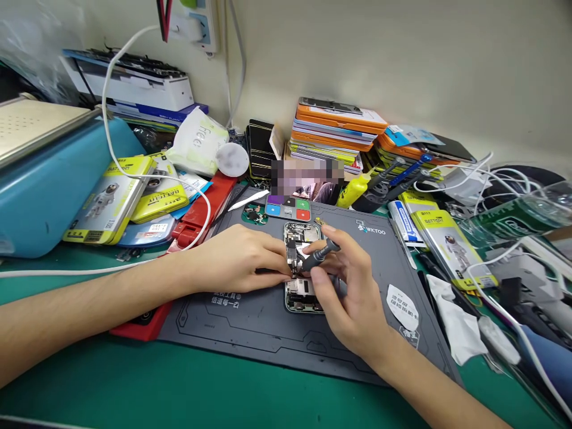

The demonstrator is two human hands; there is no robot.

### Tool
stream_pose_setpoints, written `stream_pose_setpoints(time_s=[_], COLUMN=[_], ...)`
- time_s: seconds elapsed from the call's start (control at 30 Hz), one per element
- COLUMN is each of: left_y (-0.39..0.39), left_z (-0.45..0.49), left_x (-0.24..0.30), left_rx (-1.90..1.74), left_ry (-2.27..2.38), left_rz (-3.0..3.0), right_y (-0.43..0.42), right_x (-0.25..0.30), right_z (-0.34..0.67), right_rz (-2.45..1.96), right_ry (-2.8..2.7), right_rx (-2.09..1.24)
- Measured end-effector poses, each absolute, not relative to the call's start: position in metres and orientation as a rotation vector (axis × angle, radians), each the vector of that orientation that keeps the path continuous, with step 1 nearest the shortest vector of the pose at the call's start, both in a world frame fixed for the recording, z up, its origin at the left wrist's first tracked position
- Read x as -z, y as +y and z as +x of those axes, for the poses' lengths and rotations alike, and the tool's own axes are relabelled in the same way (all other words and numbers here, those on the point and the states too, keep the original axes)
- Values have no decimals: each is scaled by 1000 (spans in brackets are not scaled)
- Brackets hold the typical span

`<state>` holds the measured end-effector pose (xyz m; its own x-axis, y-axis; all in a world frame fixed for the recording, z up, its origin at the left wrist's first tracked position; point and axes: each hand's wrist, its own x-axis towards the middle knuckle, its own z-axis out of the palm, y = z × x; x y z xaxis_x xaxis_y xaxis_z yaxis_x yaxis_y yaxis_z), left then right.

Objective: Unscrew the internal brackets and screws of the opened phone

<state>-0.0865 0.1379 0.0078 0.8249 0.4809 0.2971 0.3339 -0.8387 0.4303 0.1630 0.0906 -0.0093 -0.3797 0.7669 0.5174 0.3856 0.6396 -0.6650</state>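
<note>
An opened phone (300,233) lies face down on a dark grey work mat (250,322), its insides showing. My left hand (239,259) rests on the mat at the phone's left edge, fingers closed and pressed against its side. My right hand (344,286) is closed on a dark screwdriver (322,251), whose tip points down-left into the middle of the phone. The lower half of the phone is partly hidden by my right fingers.
A small tray with coloured squares (288,208) sits just behind the phone. Yellow battery packs (111,199) lie at left by a blue machine (53,179) and a red case (196,214). Stacked boxes (335,134), tools, cables and white wipes (460,325) crowd the right.
</note>
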Motion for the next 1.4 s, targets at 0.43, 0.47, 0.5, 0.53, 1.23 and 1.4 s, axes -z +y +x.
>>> stream_pose_setpoints(time_s=[0.43,0.47,0.5,0.53,1.23,1.4], left_y=[137,137,137,137,138,134], left_z=[-87,-87,-87,-87,-87,-86], left_x=[-8,-8,-8,-8,-4,-6], left_rx=[-560,-555,-556,-558,-666,-647], left_ry=[612,616,620,620,598,753], left_rz=[2680,2682,2684,2685,2717,2746], right_y=[90,90,91,91,90,89], right_x=[12,13,13,13,10,9], right_z=[166,166,165,165,155,157], right_rz=[-948,-948,-950,-950,-741,-792], right_ry=[-1958,-1954,-1953,-1955,-1790,-1735], right_rx=[-627,-626,-619,-610,-809,-769])
